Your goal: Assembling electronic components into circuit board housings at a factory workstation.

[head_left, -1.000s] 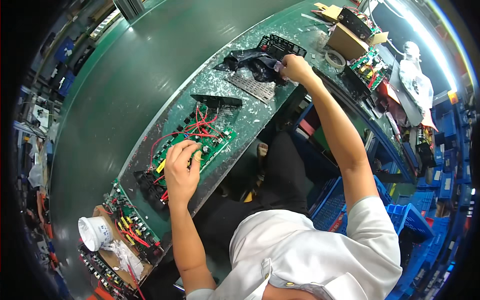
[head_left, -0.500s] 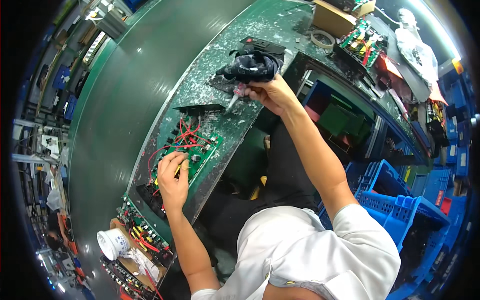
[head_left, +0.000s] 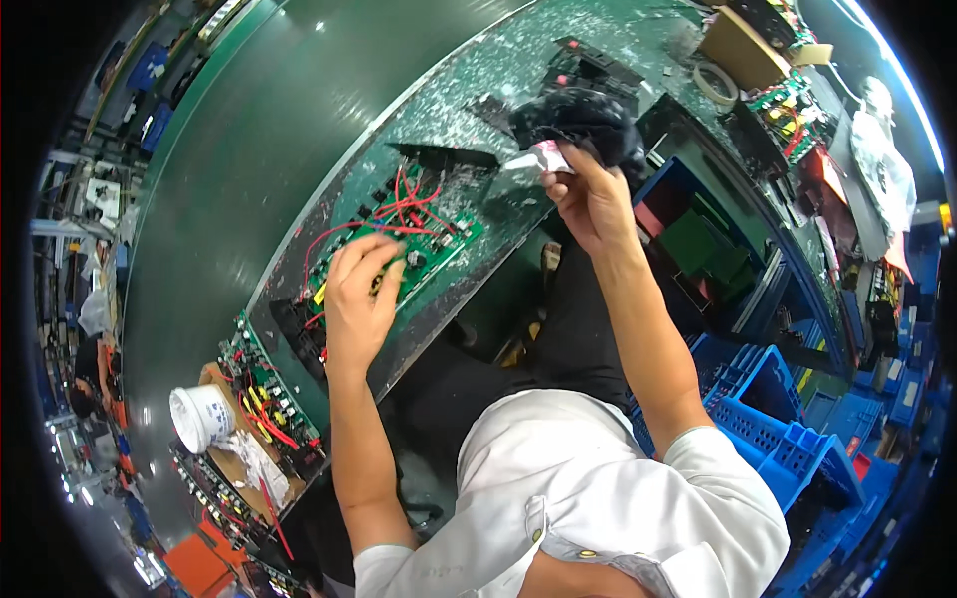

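Note:
My right hand is closed on a glue tube with a pale tapered nozzle and a pink-red part. The nozzle points left. Against that hand is a crumpled black bundle; whether it belongs to the tube, I cannot tell. A green circuit board with looped red wires lies on the bench to the left. Over its near left part hovers my left hand, fingers bent and thumb slightly apart, holding nothing that I can see. A black metal plate stands at the board's far end.
Another circuit board, a white tub and a cardboard tray are at lower left. Far right hold a cardboard box, a tape roll and more boards. Blue crates stand at my right.
My left hand has lifted from a yellow part on the board. My right hand has shifted with the glue tube, whose nozzle has swung from downward to leftward. The whole view has shifted too.

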`<state>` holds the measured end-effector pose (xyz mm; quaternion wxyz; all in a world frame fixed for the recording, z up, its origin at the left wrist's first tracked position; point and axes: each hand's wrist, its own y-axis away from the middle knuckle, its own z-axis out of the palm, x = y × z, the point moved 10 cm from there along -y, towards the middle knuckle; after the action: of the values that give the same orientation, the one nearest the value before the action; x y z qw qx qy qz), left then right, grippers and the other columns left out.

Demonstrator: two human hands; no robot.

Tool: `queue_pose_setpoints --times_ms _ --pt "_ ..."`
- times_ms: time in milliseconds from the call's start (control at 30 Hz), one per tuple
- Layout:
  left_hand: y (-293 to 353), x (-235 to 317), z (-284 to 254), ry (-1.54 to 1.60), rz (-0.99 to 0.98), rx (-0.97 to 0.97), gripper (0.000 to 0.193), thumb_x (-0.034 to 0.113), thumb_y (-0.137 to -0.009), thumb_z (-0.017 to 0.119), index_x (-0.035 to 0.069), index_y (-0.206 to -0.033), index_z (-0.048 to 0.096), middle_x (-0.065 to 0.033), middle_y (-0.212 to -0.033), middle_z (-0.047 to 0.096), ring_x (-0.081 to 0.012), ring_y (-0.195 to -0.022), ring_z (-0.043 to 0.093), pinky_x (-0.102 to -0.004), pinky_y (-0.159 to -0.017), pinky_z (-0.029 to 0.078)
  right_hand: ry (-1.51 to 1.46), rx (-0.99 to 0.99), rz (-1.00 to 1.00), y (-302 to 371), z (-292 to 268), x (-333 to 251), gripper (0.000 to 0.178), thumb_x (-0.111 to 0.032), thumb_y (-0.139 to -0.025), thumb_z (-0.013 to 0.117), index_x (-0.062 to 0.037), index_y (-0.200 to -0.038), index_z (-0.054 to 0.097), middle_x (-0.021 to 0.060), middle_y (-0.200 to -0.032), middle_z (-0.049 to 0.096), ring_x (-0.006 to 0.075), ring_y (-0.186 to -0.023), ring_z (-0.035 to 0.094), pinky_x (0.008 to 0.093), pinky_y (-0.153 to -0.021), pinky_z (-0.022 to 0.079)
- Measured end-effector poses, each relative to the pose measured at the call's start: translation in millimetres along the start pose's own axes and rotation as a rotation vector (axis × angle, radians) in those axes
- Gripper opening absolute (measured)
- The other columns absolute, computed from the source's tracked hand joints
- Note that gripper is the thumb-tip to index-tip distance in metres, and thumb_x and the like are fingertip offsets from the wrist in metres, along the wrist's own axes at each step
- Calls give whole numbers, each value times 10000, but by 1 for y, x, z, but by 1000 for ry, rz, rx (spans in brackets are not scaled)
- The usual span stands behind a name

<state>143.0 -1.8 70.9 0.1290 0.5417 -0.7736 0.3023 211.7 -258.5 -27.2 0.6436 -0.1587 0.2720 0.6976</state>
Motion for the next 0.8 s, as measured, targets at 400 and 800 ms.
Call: queue_pose_setpoints --times_ms 400,800 --pt "-40 -2 43 -67 159 -153 182 151 -814 727 62 -972 740 -67 -929 614 -275 -903 568 -391 -815 467 853 5 -135 43 -29 70 217 -150 -973 584 -19 -1125 668 94 -966 712 184 -864 662 292 -797 484" --pt "-37 -19 44 -39 53 -143 180 195 -816 733 74 -949 739 -76 -940 614 -278 -904 554 -389 -835 455 1935 -39 -1118 85 38 60 188 -69 -838 651 -96 -1014 709 152 -1011 653 389 -952 575 479 -815 466"
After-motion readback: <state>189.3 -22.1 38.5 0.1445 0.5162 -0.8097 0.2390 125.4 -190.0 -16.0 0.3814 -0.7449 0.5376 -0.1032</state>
